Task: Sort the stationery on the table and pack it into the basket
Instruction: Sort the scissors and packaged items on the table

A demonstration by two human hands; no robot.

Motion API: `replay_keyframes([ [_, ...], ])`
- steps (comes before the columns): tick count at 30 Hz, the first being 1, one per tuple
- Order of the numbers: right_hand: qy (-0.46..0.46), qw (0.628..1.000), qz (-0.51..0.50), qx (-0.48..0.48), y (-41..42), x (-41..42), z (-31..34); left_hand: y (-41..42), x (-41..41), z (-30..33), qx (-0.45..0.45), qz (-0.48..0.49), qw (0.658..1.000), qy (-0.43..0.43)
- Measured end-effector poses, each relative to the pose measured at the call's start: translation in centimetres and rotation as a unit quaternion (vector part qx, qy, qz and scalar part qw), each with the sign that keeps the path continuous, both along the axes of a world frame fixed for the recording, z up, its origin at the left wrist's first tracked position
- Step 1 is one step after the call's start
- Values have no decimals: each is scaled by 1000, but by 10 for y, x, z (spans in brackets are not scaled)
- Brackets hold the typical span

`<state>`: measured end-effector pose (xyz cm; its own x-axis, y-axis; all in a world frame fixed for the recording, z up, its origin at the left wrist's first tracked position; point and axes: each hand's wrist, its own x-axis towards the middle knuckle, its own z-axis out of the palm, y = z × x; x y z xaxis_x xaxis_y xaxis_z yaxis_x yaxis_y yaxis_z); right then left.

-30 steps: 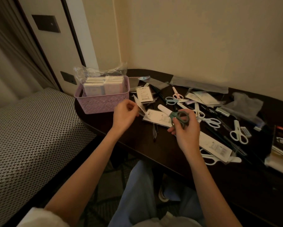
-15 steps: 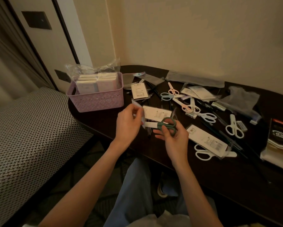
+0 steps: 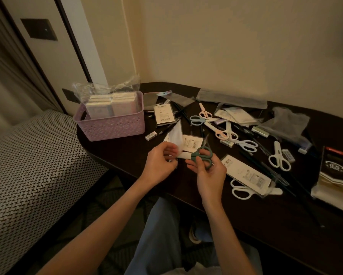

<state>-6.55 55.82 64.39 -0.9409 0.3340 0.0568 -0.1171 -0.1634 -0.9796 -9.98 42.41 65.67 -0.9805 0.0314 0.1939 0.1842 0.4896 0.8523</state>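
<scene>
You are early in the job: the lilac basket (image 3: 111,124) at the counter's (image 3: 127,155) left end holds only a few flat pale packets standing upright with a crumpled clear bag behind them, while most of the stationery lies loose across the middle and right of the counter. That leaves several small scissors to gather, among them a pink pair (image 3: 205,112), a blue pair (image 3: 196,120), a white pair (image 3: 278,158) and a bagged white pair (image 3: 244,188) near the front edge, along with dark pens, barcoded packets, small erasers and empty clear sleeves. Your right hand (image 3: 208,171) grips the green-handled scissors (image 3: 203,155) by the loops, just above the front edge near the middle. Their blades sit in a white cap that points left toward your left hand (image 3: 160,163). That hand's fingers curl round a thin clear sleeve (image 3: 176,135), which stands up in a pale point; I judge you are bagging or unbagging the pair, but I cannot tell which. The scissors look small, blunt and light, with a matte teal handle.
</scene>
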Motion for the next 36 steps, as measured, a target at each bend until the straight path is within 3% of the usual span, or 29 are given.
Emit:
replay_keyframes([
  [3,-7,1000,-5,-17,3,-1,1,0,1,-6,-22,-24,999,40],
  [8,0,999,-41,-16,10,0,6,0,-3,-6,-58,61,989,125],
  [11,27,996,-85,-12,14,3,13,4,-7,3,-32,94,985,139],
  [20,66,988,-135,29,21,7,27,48,-4,20,-41,83,967,236],
  [25,56,987,-138,67,28,-2,30,63,-3,24,-3,49,982,185],
  [30,53,976,-141,155,29,-15,28,68,-3,30,94,18,991,99],
  [36,52,971,-106,209,32,-36,38,65,-8,41,267,14,963,-23],
])
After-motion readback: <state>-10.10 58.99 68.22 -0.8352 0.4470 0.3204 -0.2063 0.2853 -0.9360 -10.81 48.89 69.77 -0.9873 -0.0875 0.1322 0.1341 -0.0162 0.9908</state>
